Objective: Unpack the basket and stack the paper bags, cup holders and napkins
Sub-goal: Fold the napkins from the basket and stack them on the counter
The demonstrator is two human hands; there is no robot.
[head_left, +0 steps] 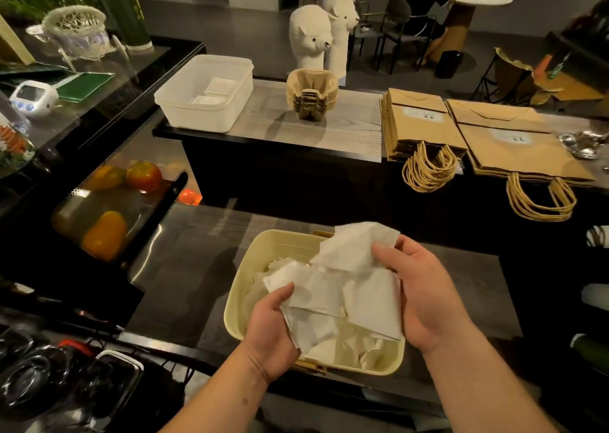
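Dim cafe setup, looking down at a dark lower counter (pixel 184 268) with a pale raised shelf (pixel 329 126) running across 12 o'clock. Spotting two flat stacks of brown paper bags (pixel 425 126) up at 1 to 2 o'clock on that shelf, with twine handles dangling over the front edge. Probably lying flat like that for keeping the piles from sliding.

Seeing a white plastic tub (pixel 204 96) at 11 o'clock with a few white squares lying inside, so guessing at a home for the napkins. Noticing the cream basket (pixel 260 258) sitting at 6 o'clock on the lower counter, close in for easy reaching. Catching the nested cup holders (pixel 311 95) at 12 o'clock, between tub and bags, standing as one neat pile.

Holding a bunch of napkins (pixel 346 287) just above the basket: left hand (pixel 273 327) curling round the 7 o'clock corner, right hand (pixel 425 294) cupping the 4 o'clock side with fingers wrapping over the top. Guessing at two hands on account of loose, floppy sheets.

Looking thin, white, creased and crumpled, overlapping at odd angles, nowhere near squared up. Also seeing more lying loose in the basket underneath.
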